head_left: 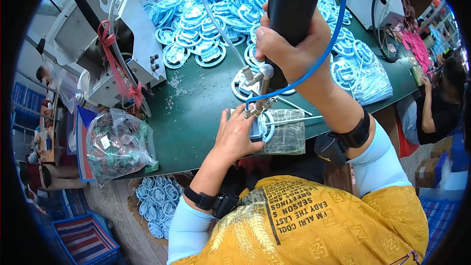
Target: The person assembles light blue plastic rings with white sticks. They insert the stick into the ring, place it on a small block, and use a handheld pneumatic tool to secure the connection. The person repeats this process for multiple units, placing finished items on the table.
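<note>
My right hand [294,51] is wrapped round a thick black power screwdriver [289,5], held upright. Its metal head [262,86] has a blue hose and a clear tube joined to it, and its tip points down at a light-blue round plastic part [270,127]. My left hand [235,135] holds that part from the left, with the thumb at its near edge and the fingers at its far side. Under the part lies a flat block wrapped in tape [293,142]. The contact between tip and part is hidden by the metal fittings.
A large heap of light-blue plastic parts [211,17] covers the far table. A grey machine [132,34] stands left, above a clear bag of small pieces [117,142]. More parts fill a box [159,206] below. Another person [441,98] sits at the right.
</note>
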